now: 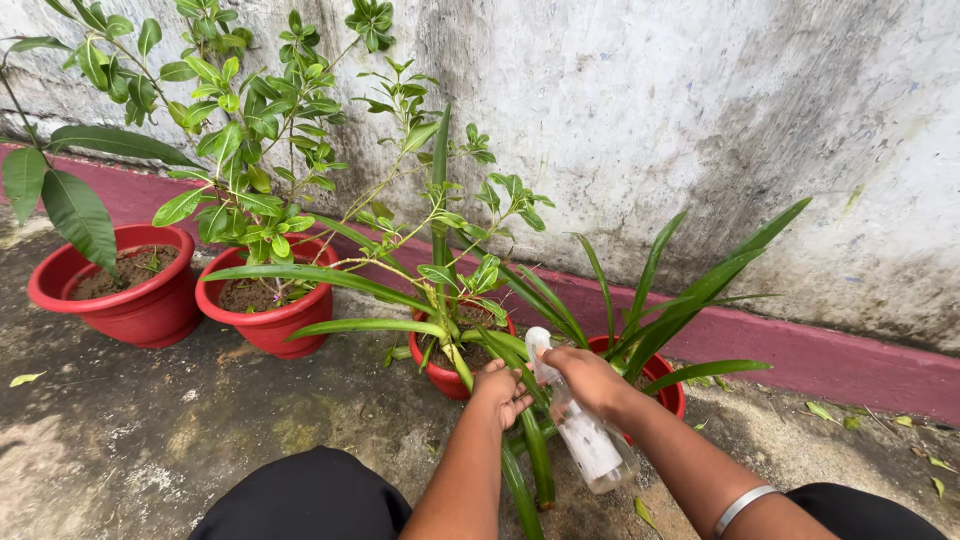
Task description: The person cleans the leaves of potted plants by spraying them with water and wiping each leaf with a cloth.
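A right hand (592,381) closes its grip around a clear spray bottle (585,430), nozzle aimed up and away toward the wall (700,120), base slanting back toward the person. The left hand (500,390) pinches long green leaves (530,450) beside a red pot (445,375).

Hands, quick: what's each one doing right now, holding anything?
Left hand: closed around long green leaves of the potted plant.
Right hand: closed around a clear spray bottle.
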